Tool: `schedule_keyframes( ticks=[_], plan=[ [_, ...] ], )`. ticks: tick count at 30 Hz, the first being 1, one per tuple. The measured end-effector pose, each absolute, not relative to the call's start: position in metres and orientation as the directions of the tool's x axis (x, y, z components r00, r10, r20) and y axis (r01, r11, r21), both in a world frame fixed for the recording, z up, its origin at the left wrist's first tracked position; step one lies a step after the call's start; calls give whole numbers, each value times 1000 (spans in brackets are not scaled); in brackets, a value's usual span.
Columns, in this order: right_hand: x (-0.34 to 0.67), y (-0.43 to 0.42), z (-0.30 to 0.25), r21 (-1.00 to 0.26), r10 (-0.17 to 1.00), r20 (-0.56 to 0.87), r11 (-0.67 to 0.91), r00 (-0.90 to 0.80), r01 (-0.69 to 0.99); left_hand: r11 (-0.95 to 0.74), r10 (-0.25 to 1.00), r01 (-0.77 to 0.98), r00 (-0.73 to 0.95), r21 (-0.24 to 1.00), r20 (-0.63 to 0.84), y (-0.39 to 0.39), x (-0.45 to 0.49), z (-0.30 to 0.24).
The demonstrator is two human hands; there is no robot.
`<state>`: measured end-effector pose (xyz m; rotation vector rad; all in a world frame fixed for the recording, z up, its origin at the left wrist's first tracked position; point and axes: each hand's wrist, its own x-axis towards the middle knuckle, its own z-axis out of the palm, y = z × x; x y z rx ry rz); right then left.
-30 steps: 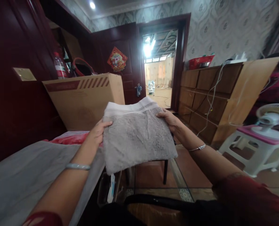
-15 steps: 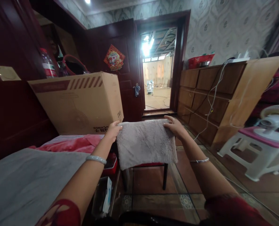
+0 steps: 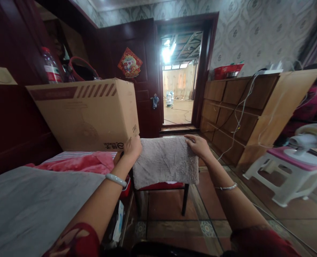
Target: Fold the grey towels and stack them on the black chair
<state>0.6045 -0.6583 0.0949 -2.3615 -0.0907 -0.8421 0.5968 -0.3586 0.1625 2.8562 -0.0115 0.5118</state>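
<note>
A fluffy grey towel point(image 3: 165, 162) hangs draped over the backrest of a dark-legged chair point(image 3: 185, 200) with a red seat. At the towel's top left corner, my left hand point(image 3: 133, 147) is closed, its fingers curled over the edge. My right hand point(image 3: 197, 144) pinches the top right corner between thumb and fingers. The towel's upper edge runs nearly straight between both hands, and its lower edge falls just over the red seat. Most of the backrest is hidden beneath the cloth.
On the left, a large cardboard box point(image 3: 86, 114) stands behind a pink cloth point(image 3: 78, 163) and a grey surface point(image 3: 35, 203). To the right are a wooden cabinet point(image 3: 251, 92) and a white stool point(image 3: 277, 175) carrying a fan point(image 3: 305, 142). Cables trail along the floor.
My left hand has shifted slightly right and closed further over the towel's corner. My right hand keeps its pinch. The towel's lower edge sits slightly higher and the view has shifted a little.
</note>
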Motion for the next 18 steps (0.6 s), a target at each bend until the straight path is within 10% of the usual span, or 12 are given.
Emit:
schedule_keyframes(
  ticks=[9,18],
  plan=[
    [581,-638,106,-264,-66,683,-951,727,163,-993,-110,-87,905,-75,410,-353,580,165],
    [574,-606,112,-3,354,517,-910,779,415,-896,-443,-383,743,-224,503,-350,571,129]
  ],
)
